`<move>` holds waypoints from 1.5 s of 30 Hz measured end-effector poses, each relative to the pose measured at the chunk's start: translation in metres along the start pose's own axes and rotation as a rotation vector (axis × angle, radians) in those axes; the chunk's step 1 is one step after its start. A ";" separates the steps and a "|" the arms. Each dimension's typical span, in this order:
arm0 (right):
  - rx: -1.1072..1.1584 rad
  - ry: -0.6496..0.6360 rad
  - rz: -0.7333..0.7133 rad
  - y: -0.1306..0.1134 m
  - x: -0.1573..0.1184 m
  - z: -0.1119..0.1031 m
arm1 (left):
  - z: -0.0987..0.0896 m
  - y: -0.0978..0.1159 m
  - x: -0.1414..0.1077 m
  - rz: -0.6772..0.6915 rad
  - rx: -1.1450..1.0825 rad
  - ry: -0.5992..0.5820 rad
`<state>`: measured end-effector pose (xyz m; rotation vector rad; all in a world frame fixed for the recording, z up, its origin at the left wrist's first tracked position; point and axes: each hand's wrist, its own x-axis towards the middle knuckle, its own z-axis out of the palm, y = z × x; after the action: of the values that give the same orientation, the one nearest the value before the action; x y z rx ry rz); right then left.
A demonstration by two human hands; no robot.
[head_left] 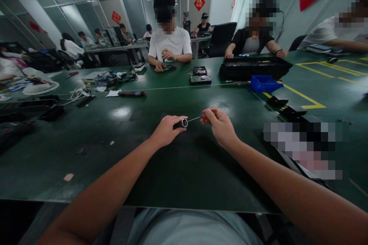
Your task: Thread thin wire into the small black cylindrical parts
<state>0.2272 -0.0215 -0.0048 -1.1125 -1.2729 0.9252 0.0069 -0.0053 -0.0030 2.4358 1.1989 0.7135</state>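
My left hand (168, 130) is wrapped round a short black cylinder (178, 124) whose silver-rimmed round end faces me and to the right. Between thumb and fingers, my right hand (220, 124) pinches a thin metal rod (194, 119). The rod spans the gap between both hands, its left tip at the cylinder's rim; whether it goes inside I cannot tell. Both hands are above the green table (161, 172), near its middle. The cylinder's far part is hidden by my left fingers.
Ahead lie a dark pen-shaped tool (132, 93) and hard drives (200, 79). Right of them are a blue bin (265, 83), a long black casing (254, 69) and black brackets (291, 112). A white fan grille (41, 87) and cables lie left. Co-workers sit opposite.
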 end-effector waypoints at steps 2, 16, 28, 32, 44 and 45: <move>-0.009 -0.014 -0.009 -0.005 -0.001 -0.001 | 0.000 0.000 0.000 -0.018 -0.007 0.012; -0.479 -0.054 -0.123 -0.026 -0.009 -0.006 | 0.000 -0.004 -0.001 -0.051 -0.007 0.048; -0.508 -0.152 -0.089 -0.030 -0.011 -0.006 | 0.000 -0.005 -0.002 -0.039 -0.006 0.040; -0.497 -0.137 -0.091 -0.026 -0.010 -0.005 | -0.001 -0.003 -0.002 -0.021 0.002 0.036; -0.433 -0.137 -0.141 -0.023 -0.010 -0.005 | 0.001 -0.004 -0.003 0.005 -0.021 0.044; -0.440 -0.121 -0.139 -0.023 -0.010 -0.005 | 0.001 -0.004 -0.003 0.007 -0.021 0.043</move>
<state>0.2294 -0.0375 0.0153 -1.2983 -1.6835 0.6298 0.0036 -0.0051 -0.0066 2.4206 1.1932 0.7799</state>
